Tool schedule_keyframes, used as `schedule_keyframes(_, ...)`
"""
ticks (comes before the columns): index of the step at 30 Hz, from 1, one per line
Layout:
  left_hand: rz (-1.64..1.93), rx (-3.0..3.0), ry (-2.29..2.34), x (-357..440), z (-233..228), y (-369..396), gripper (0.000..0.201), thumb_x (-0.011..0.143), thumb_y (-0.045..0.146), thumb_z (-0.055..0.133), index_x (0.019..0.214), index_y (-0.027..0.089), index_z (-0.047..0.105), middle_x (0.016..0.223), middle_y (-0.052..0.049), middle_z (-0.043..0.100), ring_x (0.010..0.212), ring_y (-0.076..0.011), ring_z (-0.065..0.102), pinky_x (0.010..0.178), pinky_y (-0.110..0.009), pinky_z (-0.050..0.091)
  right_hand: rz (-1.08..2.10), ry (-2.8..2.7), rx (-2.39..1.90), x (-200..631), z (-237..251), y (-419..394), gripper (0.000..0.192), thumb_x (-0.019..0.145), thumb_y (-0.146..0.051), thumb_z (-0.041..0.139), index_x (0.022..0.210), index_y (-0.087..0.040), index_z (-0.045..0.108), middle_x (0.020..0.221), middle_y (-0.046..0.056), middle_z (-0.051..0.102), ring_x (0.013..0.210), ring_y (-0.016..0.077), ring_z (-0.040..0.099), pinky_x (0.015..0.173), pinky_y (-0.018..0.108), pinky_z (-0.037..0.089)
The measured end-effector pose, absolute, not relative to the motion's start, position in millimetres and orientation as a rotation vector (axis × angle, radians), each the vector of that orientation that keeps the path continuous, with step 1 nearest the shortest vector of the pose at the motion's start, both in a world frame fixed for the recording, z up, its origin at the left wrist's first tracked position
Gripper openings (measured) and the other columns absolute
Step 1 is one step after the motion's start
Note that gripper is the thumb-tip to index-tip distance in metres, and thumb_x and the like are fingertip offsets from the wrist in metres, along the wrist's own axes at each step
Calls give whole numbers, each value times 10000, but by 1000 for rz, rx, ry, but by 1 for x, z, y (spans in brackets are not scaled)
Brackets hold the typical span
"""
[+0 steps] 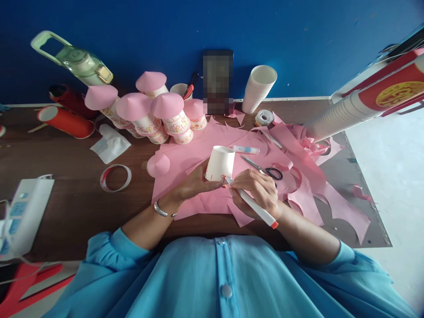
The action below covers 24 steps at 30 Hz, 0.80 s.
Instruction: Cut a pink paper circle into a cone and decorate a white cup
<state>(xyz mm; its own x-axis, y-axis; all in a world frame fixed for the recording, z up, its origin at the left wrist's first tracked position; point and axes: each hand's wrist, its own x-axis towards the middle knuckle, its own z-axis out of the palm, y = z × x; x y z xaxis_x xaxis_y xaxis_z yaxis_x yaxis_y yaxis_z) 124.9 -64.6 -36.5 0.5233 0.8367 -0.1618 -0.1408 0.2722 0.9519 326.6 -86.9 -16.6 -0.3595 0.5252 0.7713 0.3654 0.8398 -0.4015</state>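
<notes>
A white paper cup (221, 162), upside down, is gripped from the left and below by my left hand (202, 182). Small red marks show near its lower rim. My right hand (256, 191) closes around a white marker (255, 206) with a red-orange end, its tip touching or very near the cup's lower edge. Pink paper sheets (188, 154) lie under both hands. Just beyond my right hand are scissors (261, 167) with black handles and a clear glue tube (246, 150). A loose pink paper cone (158, 165) rests left of the cup.
Decorated cups with pink cone tops (167, 106) stand at the back left, near a green bottle (82, 66). A tape roll (115, 178), a power strip (28, 216), a stack of white cups (259, 88), a phone-like device (217, 81) and pink scraps (344, 207) surround the work area.
</notes>
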Motion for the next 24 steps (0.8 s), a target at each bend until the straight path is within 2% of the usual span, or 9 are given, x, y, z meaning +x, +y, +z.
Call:
schedule_keyframes(6, 757, 1109, 771, 126, -34, -64, 539, 698, 400, 942, 1077, 178, 630, 943, -45, 689, 851, -196, 641, 742, -304, 552, 185, -1981, -634, 326, -18, -87, 264, 878, -17, 658, 1082, -184, 629, 771, 34, 711, 634, 177, 697, 574, 288, 584)
schedule_keyframes(19, 713, 1112, 802, 127, -28, -64, 551, 723, 525, 905, 1045, 173, 631, 951, -43, 670, 878, -203, 636, 768, -313, 550, 153, -1958, -667, 328, -18, -85, 210, 903, -71, 666, 1056, -210, 629, 769, 13, 710, 634, 166, 689, 573, 283, 575)
schedule_keyframes(24, 707, 1065, 793, 125, -31, -65, 590, 710, 505, 922, 1095, 168, 629, 997, -53, 687, 928, -209, 646, 811, -322, 555, 127, -1956, -695, 328, -16, -85, 227, 892, -47, 640, 1039, -218, 613, 740, -7, 690, 606, 150, 667, 556, 268, 558)
